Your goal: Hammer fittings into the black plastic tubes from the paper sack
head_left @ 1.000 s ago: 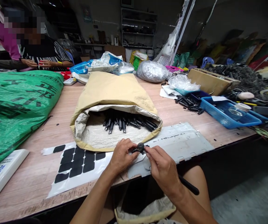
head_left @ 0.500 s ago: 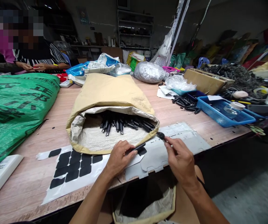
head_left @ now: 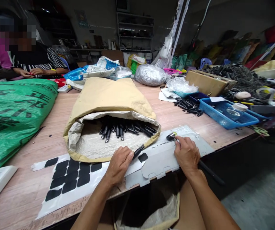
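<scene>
My left hand [head_left: 120, 162] is closed around a slim black tubular part [head_left: 138, 151], its notched tip pointing up and to the right. In my right hand [head_left: 187, 153] is a small hammer [head_left: 171, 136] with a black and yellow head; its dark handle runs back beneath my wrist. The hammer head is over a grey flat board [head_left: 161, 161]. Just in front of my left hand lies an open tan woven sack [head_left: 113, 95] with several similar black parts [head_left: 118, 131] inside. A white sheet of black square stickers [head_left: 72, 174] is left of that hand, and one loose sticker [head_left: 143, 157] sits beside the part.
A green printed sack [head_left: 20, 105] and a white box [head_left: 0, 188] are at left. Blue trays [head_left: 228, 119], a cardboard box [head_left: 204, 83] and heaps of black parts [head_left: 186, 105] stand at right. Below the table edge is another sack [head_left: 161, 214]. A co-worker [head_left: 39, 62] sits far left.
The hammer has turned, so its yellow end and handle now show. The black part in my left hand has tilted, exposing its notched tip. The view has shifted slightly.
</scene>
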Tool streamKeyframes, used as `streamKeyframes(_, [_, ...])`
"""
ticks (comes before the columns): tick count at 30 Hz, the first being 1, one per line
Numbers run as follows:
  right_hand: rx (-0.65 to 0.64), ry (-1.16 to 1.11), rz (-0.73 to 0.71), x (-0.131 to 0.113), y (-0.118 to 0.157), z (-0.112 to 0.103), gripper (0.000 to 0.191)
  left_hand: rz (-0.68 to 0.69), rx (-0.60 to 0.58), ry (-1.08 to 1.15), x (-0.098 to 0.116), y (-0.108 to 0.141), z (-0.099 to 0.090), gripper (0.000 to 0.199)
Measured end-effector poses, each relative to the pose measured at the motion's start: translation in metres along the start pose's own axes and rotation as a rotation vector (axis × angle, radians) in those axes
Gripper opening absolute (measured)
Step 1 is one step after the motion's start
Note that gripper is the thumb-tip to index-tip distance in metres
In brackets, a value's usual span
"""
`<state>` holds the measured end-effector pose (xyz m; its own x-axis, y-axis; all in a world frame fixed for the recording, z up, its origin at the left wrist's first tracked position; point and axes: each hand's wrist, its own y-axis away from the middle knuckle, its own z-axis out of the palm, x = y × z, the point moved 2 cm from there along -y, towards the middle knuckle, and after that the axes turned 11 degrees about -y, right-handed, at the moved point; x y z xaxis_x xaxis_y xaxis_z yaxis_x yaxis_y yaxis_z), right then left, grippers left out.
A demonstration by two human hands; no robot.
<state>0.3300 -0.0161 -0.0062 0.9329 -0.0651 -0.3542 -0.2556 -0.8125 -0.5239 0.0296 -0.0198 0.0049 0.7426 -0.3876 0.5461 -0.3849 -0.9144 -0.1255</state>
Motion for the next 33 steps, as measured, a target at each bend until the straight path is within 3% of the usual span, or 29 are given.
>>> streamKeyframes(3, [-0.017, -0.007, 0.005, -0.001, 0.000, -0.001, 0.026, -0.010, -0.018, 0.061, 0.005, 0.001, -0.009, 0.044])
streamKeyframes(6, [-0.011, -0.010, 0.009, 0.000, 0.000, -0.001, 0.026, -0.033, -0.060, 0.184, 0.026, 0.014, -0.027, 0.035])
streamKeyframes(8, [-0.004, -0.011, 0.009, 0.000, 0.000, -0.001, 0.025, -0.054, -0.163, 0.251, 0.046, 0.032, -0.034, 0.030])
streamKeyframes(10, [0.004, -0.015, 0.008, 0.000, 0.001, -0.001, 0.025, -0.053, -0.354, 0.285, 0.064, 0.053, -0.027, 0.029])
streamKeyframes(12, [0.009, -0.018, 0.008, -0.001, 0.001, -0.001, 0.025, -0.056, -0.563, 0.276, 0.072, 0.075, -0.003, 0.027])
streamKeyframes(14, [0.009, -0.018, 0.009, -0.001, 0.001, -0.001, 0.025, -0.116, -0.688, 0.206, 0.068, 0.093, 0.034, 0.024])
streamKeyframes(18, [0.000, -0.015, 0.009, 0.000, 0.002, -0.001, 0.025, -0.356, -0.651, -0.049, 0.038, 0.117, 0.105, 0.031])
streamKeyframes(21, [-0.003, -0.006, 0.009, 0.001, 0.002, 0.000, 0.025, -0.381, -0.601, -0.064, 0.031, 0.122, 0.122, 0.043])
streamKeyframes(24, [-0.002, -0.004, 0.007, 0.001, 0.002, 0.000, 0.025, -0.273, -0.678, 0.024, 0.049, 0.110, 0.102, 0.040])
streamKeyframes(26, [0.000, -0.005, 0.010, 0.000, 0.002, 0.000, 0.025, -0.167, -0.729, 0.192, 0.069, 0.090, 0.074, 0.033])
streamKeyframes(28, [0.001, -0.007, 0.016, -0.001, 0.002, -0.001, 0.025, -0.069, -0.671, 0.350, 0.085, 0.060, 0.043, 0.029])
streamKeyframes(30, [0.002, -0.009, 0.020, -0.002, 0.002, -0.001, 0.026, -0.002, -0.470, 0.307, 0.088, 0.022, 0.015, 0.025])
streamKeyframes(33, [0.005, -0.013, 0.019, -0.002, 0.002, -0.001, 0.026, 0.003, -0.039, 0.021, 0.072, -0.040, -0.008, 0.020])
